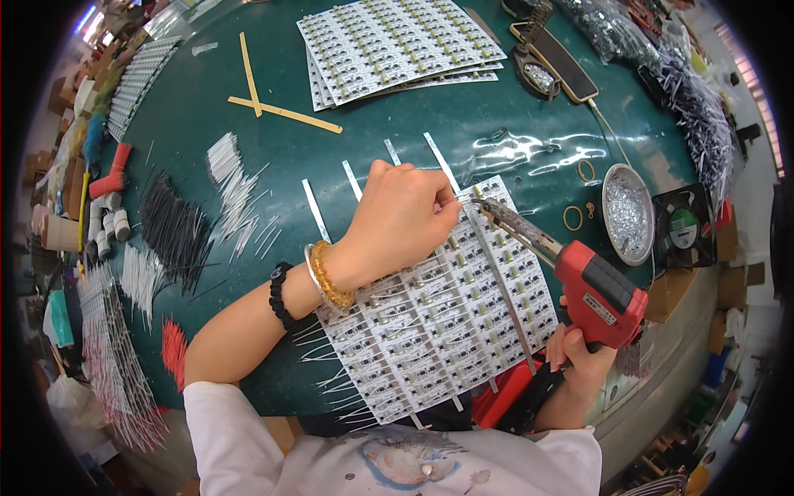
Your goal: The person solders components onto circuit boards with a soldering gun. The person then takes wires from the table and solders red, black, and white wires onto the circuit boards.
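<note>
A white circuit board panel [438, 347], crowded with rows of small components, lies at a slant in front of me. Thin white wires [331, 355] stick out along its left side, and long narrow strips [315, 211] poke past its far edge. My left hand [401, 211] rests over the panel's far part, thumb and fingertips pinched; what they hold is too small to make out. My right hand [579, 351] grips a red and black soldering gun [602, 298]. Its tip points left and meets the panel's far edge close to my left fingertips.
Bundles of white [234, 186], black [174, 223] and red wires [174, 351] lie to the left. More board panels [397, 45] are stacked at the back, near two wooden sticks [285, 113]. On the right stand a metal dish of silvery bits [626, 213] and several rubber bands [572, 218].
</note>
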`<act>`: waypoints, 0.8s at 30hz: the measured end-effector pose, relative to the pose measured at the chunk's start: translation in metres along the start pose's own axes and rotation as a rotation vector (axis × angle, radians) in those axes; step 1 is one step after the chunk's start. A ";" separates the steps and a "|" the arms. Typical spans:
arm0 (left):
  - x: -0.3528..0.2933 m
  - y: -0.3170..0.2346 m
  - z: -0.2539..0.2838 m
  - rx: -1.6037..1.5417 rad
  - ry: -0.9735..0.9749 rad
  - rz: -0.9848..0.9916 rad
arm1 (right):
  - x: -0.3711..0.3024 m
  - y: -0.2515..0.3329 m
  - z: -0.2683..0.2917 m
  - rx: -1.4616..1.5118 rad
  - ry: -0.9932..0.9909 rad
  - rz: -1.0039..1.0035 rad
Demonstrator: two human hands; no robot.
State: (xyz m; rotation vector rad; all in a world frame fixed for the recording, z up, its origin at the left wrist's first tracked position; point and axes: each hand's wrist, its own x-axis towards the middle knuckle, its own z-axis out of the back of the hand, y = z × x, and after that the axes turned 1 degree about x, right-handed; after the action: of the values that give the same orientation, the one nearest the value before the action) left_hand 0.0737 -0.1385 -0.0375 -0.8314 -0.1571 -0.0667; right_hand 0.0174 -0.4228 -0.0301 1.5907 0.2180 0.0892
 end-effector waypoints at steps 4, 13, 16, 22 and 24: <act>0.002 -0.002 0.001 -0.011 0.029 0.023 | 0.000 0.001 0.002 0.030 0.010 0.048; -0.001 -0.002 0.010 -0.030 0.061 -0.001 | -0.001 -0.003 0.000 0.051 -0.020 0.065; -0.004 -0.009 0.029 -0.005 0.003 0.050 | -0.009 -0.002 0.008 0.044 -0.052 0.113; -0.006 -0.023 0.020 -0.055 0.000 0.033 | -0.015 0.002 0.001 0.085 -0.082 0.126; -0.003 -0.020 0.004 0.043 0.019 -0.037 | -0.015 0.002 -0.004 0.088 -0.106 0.118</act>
State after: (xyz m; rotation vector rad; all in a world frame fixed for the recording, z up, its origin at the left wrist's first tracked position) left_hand 0.0674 -0.1486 -0.0206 -0.7845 -0.1556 -0.1050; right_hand 0.0018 -0.4221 -0.0272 1.6905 0.0456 0.0872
